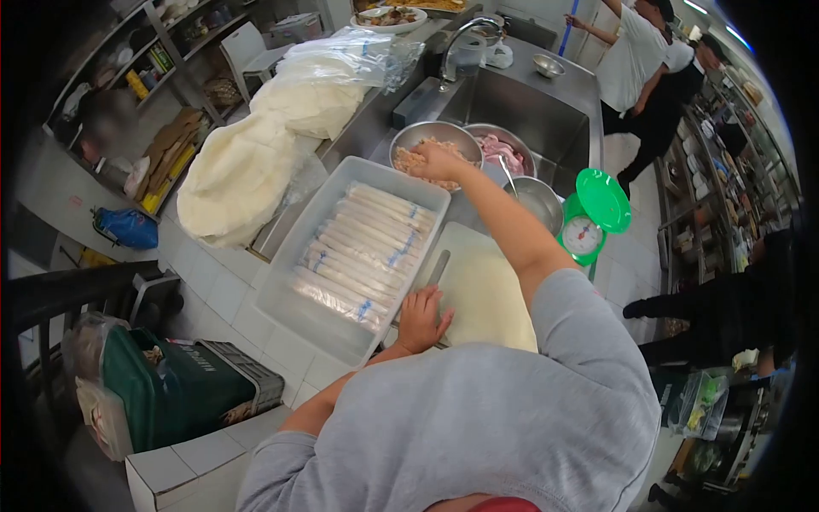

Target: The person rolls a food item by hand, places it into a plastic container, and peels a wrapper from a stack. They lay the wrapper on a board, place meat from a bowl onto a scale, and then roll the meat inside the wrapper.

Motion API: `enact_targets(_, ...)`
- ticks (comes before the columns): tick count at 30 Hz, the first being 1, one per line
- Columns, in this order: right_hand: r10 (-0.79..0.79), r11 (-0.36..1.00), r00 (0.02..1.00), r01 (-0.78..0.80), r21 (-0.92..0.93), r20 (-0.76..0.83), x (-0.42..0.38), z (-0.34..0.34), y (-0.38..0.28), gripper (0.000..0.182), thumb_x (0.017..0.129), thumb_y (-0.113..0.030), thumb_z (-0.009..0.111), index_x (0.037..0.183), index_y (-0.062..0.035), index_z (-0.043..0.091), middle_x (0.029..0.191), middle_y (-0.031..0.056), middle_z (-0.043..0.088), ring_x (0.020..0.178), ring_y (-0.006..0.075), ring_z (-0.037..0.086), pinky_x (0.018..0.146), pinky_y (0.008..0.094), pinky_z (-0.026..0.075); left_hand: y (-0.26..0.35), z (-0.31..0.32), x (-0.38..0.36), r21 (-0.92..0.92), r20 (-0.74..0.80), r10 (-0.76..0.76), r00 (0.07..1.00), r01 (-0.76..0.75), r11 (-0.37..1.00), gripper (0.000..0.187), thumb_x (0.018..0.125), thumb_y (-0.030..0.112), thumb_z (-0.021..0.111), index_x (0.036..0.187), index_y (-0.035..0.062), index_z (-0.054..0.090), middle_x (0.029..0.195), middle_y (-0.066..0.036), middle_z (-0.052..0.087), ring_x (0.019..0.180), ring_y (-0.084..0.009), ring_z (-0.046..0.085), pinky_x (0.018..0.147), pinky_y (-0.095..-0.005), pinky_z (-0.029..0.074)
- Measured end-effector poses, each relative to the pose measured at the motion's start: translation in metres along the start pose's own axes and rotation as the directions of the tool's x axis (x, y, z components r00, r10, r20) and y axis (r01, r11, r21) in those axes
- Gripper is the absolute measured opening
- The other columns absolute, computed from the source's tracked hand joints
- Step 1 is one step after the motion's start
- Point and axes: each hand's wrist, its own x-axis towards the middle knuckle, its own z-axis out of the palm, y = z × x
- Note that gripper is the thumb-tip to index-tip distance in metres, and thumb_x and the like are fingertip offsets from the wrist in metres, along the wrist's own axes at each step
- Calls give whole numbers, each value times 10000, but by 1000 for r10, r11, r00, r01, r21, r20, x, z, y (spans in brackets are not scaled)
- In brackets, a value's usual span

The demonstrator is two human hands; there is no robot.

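My right hand (439, 160) reaches forward into a metal bowl (409, 136) of pale minced filling, its fingers closed over some of the filling. My left hand (421, 317) rests flat with fingers apart on a thin white wrapper sheet (482, 294) spread on the counter, at the near edge. Left of the sheet stands a white plastic tray (294, 303) packed with several wrapped rolls (363, 252) in rows. A knife (438, 266) lies between the tray and the sheet.
A second bowl with pink meat (502, 152) and an empty metal bowl (539, 200) sit by the sink (529, 111). A green scale (593, 218) stands to the right. A stack of white wrappers (256, 154) lies left. Other people stand at the back right.
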Motion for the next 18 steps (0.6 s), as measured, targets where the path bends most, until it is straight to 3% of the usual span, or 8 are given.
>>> enact_targets(3, 56, 998, 974, -45, -52, 221, 31, 2, 9, 658, 685, -313, 705, 1241, -17, 515, 1175, 217, 573, 1086, 337, 551, 932, 384, 428, -1, 0, 0, -7, 8, -6, 1000, 6, 1000, 385, 828, 275, 612, 1076, -6, 525, 1133, -177, 514, 973, -335, 486, 842, -417, 375)
enact_targets(6, 53, 981, 913, 27, -190, 405, 26, 0, 14, 719, 684, -349, 704, 1286, -30, 474, 1207, 221, 555, 1100, 329, 547, 933, 374, 427, -1, 0, 1, -3, 11, -7, 1000, 7, 1000, 383, 828, 275, 616, 1074, -4, 528, 1131, -174, 515, 971, -328, 489, 841, -414, 376)
enact_targets(12, 32, 997, 868, 8, -78, 496, 25, -8, 22, 869, 667, -410, 719, 1377, -52, 367, 1322, 208, 473, 1206, 310, 472, 1010, 367, 361, 1, -3, 3, 14, 24, 1, 1000, -1, 1000, 379, 823, 273, 626, 1072, 3, 532, 1130, -168, 522, 971, -320, 495, 839, -411, 377)
enact_targets(15, 107, 993, 824, -62, -99, 556, 15, -18, 21, 911, 675, -446, 710, 1401, -57, 321, 1352, 201, 443, 1249, 310, 427, 1043, 362, 324, 2, -3, 3, 18, 24, 1, 1000, -1, 1000, 375, 820, 271, 630, 1068, 5, 534, 1126, -167, 527, 968, -319, 497, 837, -411, 378)
enact_targets(18, 3, 999, 826, 18, -31, 564, 7, -23, 22, 905, 683, -443, 702, 1407, -69, 309, 1352, 200, 443, 1252, 306, 424, 1044, 361, 324, 2, -4, 3, 19, 29, -4, 1000, 4, 1000, 372, 816, 269, 635, 1061, 6, 538, 1125, -167, 529, 966, -319, 499, 834, -411, 379)
